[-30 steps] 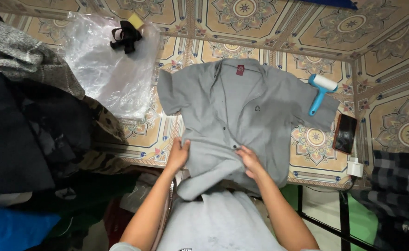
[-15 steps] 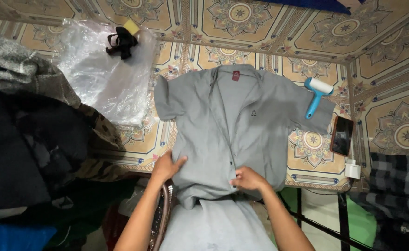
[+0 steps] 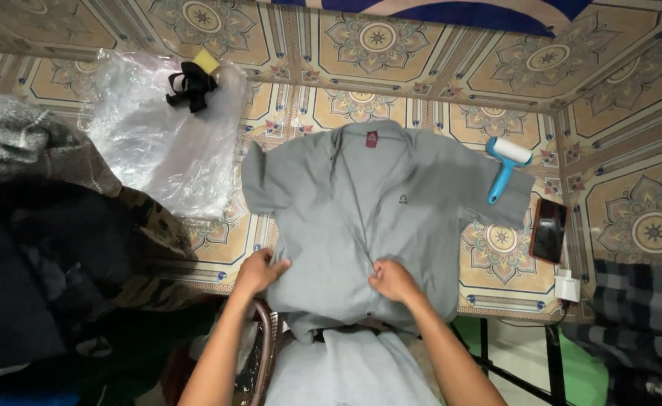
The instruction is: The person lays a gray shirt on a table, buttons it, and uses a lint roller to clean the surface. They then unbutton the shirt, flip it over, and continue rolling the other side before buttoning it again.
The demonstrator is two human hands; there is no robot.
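Shirt (image 3: 380, 225), grey with short sleeves, lies spread flat on the patterned worktop (image 3: 631, 225), collar toward the far side and hem toward the near edge, where the lower part hangs over the edge toward the person; a small dark red label shows inside the collar and a small dark emblem sits on the chest; the left hand (image 3: 258, 272) rests on the lower left part of the shirt, fingers curled and pinching the cloth at its side edge; the right hand (image 3: 392, 280) sits just beside the middle front seam low on the shirt, fingers drawn together on a fold of the fabric; the two hands are apart from each other, both touching the shirt; a blue-handled lint roller (image 3: 505, 167) with a white head lies on the right sleeve, touching it; a dark phone (image 3: 549, 229) lies on the worktop just beyond that sleeve, and a white charger plug (image 3: 568, 286) sits near the phone at the worktop's near edge; left of the shirt a crumpled clear plastic bag (image 3: 158, 146) lies on the worktop, with a black strap (image 3: 190, 85) and a small yellow block (image 3: 207, 62) at its far end; further left a heap of dark and grey clothes (image 3: 37, 225) covers that side; a checked cloth (image 3: 639, 316) lies at the lower right.
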